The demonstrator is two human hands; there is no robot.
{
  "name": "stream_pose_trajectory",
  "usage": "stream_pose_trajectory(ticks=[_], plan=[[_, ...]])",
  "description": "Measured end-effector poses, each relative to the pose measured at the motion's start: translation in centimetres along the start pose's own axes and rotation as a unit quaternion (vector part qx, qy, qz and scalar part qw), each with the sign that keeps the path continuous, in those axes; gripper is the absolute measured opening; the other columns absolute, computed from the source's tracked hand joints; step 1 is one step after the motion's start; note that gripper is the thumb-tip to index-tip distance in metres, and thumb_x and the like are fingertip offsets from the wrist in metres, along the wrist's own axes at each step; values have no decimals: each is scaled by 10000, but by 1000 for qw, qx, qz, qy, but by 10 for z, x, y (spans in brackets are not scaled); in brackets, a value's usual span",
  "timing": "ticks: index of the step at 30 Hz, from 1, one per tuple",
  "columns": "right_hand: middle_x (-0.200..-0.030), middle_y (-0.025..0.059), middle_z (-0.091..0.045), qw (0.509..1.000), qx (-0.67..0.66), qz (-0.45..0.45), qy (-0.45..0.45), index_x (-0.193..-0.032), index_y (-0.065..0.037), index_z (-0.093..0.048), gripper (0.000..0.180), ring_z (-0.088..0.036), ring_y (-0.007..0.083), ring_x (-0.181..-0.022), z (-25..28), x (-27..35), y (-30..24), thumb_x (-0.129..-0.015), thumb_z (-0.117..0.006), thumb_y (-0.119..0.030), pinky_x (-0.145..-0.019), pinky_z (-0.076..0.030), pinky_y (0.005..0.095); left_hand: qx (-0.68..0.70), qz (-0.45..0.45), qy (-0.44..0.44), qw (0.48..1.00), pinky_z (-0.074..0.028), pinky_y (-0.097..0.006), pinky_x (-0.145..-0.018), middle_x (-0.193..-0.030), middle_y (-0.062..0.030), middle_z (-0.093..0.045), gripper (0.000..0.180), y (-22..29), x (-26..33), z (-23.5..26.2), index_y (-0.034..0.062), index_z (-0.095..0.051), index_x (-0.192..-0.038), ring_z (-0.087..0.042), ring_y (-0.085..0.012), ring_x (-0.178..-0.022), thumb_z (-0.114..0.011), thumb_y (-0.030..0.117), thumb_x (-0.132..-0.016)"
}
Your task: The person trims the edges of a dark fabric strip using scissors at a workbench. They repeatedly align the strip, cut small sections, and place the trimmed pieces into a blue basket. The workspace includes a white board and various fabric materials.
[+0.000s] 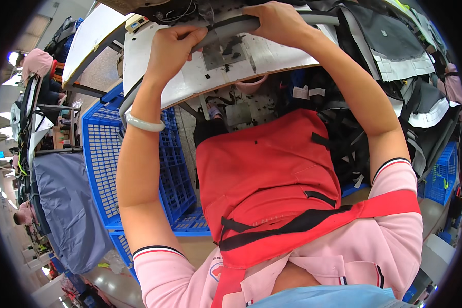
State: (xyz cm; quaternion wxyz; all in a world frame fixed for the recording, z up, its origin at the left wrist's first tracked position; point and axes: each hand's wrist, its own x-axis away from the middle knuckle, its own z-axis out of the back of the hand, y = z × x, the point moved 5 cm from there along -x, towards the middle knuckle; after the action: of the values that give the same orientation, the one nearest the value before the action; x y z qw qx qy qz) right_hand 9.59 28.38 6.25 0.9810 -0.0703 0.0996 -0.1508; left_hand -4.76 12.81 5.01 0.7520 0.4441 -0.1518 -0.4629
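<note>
A long grey strip with a black edge (pixel 228 31) curves over the white worktable (pixel 195 79). My left hand (pixel 173 50) is closed on it, thumb and fingers pinching near the middle of the table. Farther right, my right hand (pixel 278 24) also grips the strip, its fingers partly hidden behind it. Between my hands the strip passes in front of a grey metal plate (pixel 223 55) set in the tabletop. Dark machine parts (pixel 161 6) at the top edge are mostly cut off. Loose threads and black scraps lie about the table.
Blue plastic crates (pixel 98 164) stand left of my lap, which a red apron (pixel 267 154) covers. Black and grey fabric pieces (pixel 395 41) with white panels pile up at the right. Beneath the table is a pink container (pixel 251 86). Other people work far left.
</note>
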Motion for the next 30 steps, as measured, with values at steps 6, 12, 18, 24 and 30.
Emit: stream_pose_trajectory(ticks=[6,12,18,24,30], plan=[[-877,202,-678,996,5,-31,81,-1085,-38,-662,407,-657,377,-865,-1,-16,29,-799,-694,-326,-741,-511,454,-53,-68,50,995,-494,-285,-617,-766,-100,-705,269,-17,-21,12,22,-732,-978,-627,-149,-633,-657,256,-871],[-953,127,-674,940,-37,310,137,-988,-76,-687,247,-647,296,-947,-53,89,-126,-772,-641,-185,-782,-534,418,-181,-132,-104,969,-489,-312,-700,-845,-163,-702,265,23,25,-33,-25,-691,-971,-638,-178,-733,-635,216,-875],[-942,122,-673,966,34,247,-64,-1014,-94,-675,267,-655,293,-918,-94,77,-156,-773,-656,-206,-772,-528,413,53,-66,-146,986,-490,-264,-628,-817,-75,-681,298,43,39,-75,-53,-672,-992,-614,-115,-747,-619,232,-921],[-897,145,-678,989,-66,122,-41,-1104,-121,-622,415,-650,327,-874,-19,67,-36,-800,-713,-389,-710,-506,430,76,129,-285,947,-466,-236,-611,-797,-45,-651,328,-39,87,-22,-9,-675,-1031,-573,-85,-700,-587,298,-957],[-869,164,-656,994,-87,70,3,-1069,-93,-606,359,-625,359,-819,2,65,2,-800,-731,-295,-714,-481,412,63,59,-117,989,-368,-215,-485,-701,-23,-629,341,14,68,-1,-28,-687,-1057,-468,-50,-532,-683,270,-889]])
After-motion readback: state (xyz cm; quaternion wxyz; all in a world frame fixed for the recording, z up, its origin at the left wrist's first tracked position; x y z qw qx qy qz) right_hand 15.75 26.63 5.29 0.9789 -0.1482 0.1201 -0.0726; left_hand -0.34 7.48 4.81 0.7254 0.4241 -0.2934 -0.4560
